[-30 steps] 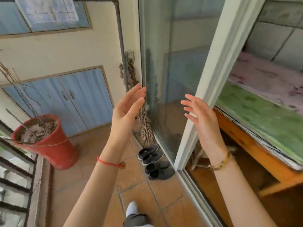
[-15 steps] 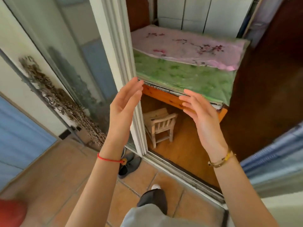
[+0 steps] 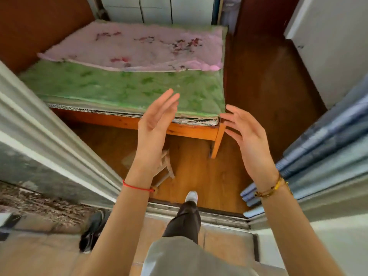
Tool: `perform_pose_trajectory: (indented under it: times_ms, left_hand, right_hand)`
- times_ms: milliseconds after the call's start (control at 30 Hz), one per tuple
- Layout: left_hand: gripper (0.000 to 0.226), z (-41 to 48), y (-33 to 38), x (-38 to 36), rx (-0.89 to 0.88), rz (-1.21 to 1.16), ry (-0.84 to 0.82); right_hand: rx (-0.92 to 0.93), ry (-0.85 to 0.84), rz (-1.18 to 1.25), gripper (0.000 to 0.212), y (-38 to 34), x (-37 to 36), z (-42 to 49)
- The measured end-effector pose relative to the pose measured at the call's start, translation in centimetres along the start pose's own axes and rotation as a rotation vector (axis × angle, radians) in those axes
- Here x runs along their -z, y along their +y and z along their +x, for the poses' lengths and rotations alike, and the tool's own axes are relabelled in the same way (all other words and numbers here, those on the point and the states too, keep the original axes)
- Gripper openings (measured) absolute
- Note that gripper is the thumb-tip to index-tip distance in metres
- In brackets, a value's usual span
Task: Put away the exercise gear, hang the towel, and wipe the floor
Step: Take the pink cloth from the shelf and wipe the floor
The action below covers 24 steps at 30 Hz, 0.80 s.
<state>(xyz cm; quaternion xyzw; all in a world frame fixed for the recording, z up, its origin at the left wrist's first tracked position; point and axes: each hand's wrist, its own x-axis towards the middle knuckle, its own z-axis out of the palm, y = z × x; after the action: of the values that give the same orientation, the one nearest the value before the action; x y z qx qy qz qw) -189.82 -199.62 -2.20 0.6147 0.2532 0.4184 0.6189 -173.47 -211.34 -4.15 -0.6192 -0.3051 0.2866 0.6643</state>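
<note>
My left hand [image 3: 155, 128] and my right hand [image 3: 246, 136] are raised in front of me, palms facing each other, fingers apart, holding nothing. They hover over the doorway of a room with a brown wooden floor [image 3: 201, 176]. One foot in a white shoe [image 3: 191, 196] is crossing the metal door track [image 3: 209, 213]. No exercise gear, towel or cloth shows in this view.
A wooden bed [image 3: 191, 132] with a green mat [image 3: 123, 86] and a pink flowered blanket [image 3: 139, 46] stands straight ahead. A small wooden stool [image 3: 166, 166] sits below my left hand. The sliding door frame [image 3: 51, 140] is at left, blue curtain [image 3: 322, 152] at right, dark shoes [image 3: 91, 230] on the tiles outside.
The view has swung right from the balcony and glass door to face the room. I have stepped toward the threshold. Both hands stay raised and open.
</note>
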Motion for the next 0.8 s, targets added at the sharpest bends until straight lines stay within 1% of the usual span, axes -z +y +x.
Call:
perform_pose_trajectory:
  times_ms: [200,367,600,733,800]
  left_hand:
    - [0.027,13.1,-1.3,-3.2,0.045,-0.068,-0.105]
    - [0.026,23.1,-2.2,-6.6,0.056,-0.082,-0.204]
    - [0.027,33.9,-5.8,-13.4,0.116,-0.113,-0.343]
    - [0.039,39.3,-8.9,-18.6,0.155,-0.119,-0.383]
    - [0.041,41.8,-10.6,-21.5,0.165,-0.117,-0.396]
  right_hand:
    - [-0.007,0.136,-0.035,0.028,-1.8,1.3,11.1]
    - [0.006,0.251,-0.024,0.032,-2.7,3.4,19.4]
    - [-0.037,0.444,-0.027,0.032,-1.9,9.0,27.5]
    - [-0.063,0.516,-0.035,0.032,-1.4,13.2,32.1]
    - [-0.064,0.529,-0.065,0.032,-0.9,15.6,34.8]
